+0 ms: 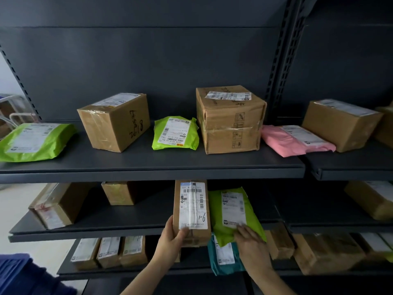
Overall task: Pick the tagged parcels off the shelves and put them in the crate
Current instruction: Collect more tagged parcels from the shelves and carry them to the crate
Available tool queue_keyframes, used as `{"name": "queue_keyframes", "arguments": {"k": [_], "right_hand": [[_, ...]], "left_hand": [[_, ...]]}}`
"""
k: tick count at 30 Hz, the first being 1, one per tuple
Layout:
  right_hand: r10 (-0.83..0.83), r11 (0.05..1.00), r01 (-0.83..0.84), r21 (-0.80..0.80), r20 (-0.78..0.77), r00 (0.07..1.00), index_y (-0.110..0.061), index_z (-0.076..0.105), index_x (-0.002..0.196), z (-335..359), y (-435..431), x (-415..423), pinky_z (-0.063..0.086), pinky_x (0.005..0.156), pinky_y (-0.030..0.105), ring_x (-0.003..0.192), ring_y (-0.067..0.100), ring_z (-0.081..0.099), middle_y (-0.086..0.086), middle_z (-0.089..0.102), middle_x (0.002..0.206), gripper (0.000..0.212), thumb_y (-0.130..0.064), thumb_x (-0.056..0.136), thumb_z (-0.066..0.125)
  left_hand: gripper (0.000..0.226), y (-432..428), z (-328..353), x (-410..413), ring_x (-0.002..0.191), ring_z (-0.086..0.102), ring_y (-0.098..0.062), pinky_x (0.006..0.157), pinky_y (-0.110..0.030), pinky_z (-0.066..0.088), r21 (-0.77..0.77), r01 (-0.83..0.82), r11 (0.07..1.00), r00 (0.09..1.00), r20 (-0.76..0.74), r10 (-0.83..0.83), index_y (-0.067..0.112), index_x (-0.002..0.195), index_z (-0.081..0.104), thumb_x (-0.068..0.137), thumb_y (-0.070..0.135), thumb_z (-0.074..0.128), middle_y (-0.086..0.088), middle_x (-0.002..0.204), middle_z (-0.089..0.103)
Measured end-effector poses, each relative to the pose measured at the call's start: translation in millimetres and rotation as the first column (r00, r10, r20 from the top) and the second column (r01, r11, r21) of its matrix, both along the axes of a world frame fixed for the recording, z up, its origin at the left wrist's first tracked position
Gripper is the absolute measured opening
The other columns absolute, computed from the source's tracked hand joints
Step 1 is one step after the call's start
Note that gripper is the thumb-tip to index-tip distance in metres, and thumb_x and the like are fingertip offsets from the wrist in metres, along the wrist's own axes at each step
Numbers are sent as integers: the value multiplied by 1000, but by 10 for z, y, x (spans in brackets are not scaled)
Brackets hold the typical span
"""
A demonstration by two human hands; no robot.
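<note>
**Both grips on middle-shelf parcels**

Left grip [170, 241] holds the near end of the long box [192, 209] marked "1-6", with the thumb over the label and the hand wrapped on the box's left side. The box lies on the middle shelf [106, 222], and its near end sticks out past the front edge.

Right grip [253, 245] rests on the near end of the green mailer [234, 213], which lies right beside that box. The fingers lie flat on top. I can't see the thumb.

My counts:
- **Upper shelf [148, 165], 7 parcels:**
  - 4 cardboard: scrawled box [114, 122], taped box [229, 120], right-bay box [340, 124], and a cut-off box [385, 128] at the frame edge.
  - 2 green: left mailer [32, 141] and small mailer [175, 133].
  - 1 pink mailer [295, 140], touching the right-bay box.
- **Middle shelf, 5 parcels:**
  - 4 cardboard: the long box, a left box [57, 204], a back box [119, 192] and a far-right box [372, 199].
  - 1 green mailer, the one under my right grip.
- **Lower shelf [127, 272]:**
  - 3 row boxes [85, 253] [108, 251] [133, 250], side by side.
  - 1 teal mailer [223, 258], below the right grip.
  - At least 2 blurred boxes [278, 241] [327, 252] on the right. I can't count further.

The blue crate [17, 273] shows only as a blurred corner at lower left, well apart from both held parcels.
</note>
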State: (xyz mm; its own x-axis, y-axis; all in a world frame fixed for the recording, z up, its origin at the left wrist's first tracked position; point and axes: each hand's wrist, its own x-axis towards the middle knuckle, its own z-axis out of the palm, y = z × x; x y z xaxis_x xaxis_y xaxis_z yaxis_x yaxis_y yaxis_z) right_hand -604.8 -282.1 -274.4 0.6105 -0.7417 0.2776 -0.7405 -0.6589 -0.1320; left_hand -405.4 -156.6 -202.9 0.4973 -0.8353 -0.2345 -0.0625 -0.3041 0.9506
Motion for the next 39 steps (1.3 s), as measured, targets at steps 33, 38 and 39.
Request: {"name": "queue_keyframes", "arguments": {"k": [33,38,39], "right_hand": [[-42,999,40,-25,-71,997,-22,75,83,207,-449,-49,59,68,29,86,16,71,-1,74,94,54,-35,33,93],[17,998,-21,-55,-73,997,-24,75,90,341,-252,-243,58,70,25,89,13,70,-6,73,96,26,-41,71,73],[22,1000,-23,-8,-104,994,-24,75,92,360,-203,-282,57,71,24,89,11,70,-8,73,97,33,-43,89,49]], "left_hand": [[62,-645,43,-53,114,56,-24,101,-42,44,99,-50,994,997,-54,55,15,136,38,89,54,45,-5,126,57],[70,-372,58,-86,134,38,-26,111,-39,32,147,-102,984,984,160,78,12,147,24,92,52,40,-11,148,37],[69,-301,69,-100,137,34,-26,111,-39,31,183,-111,977,967,247,64,13,147,23,93,52,39,-11,149,34]]}}
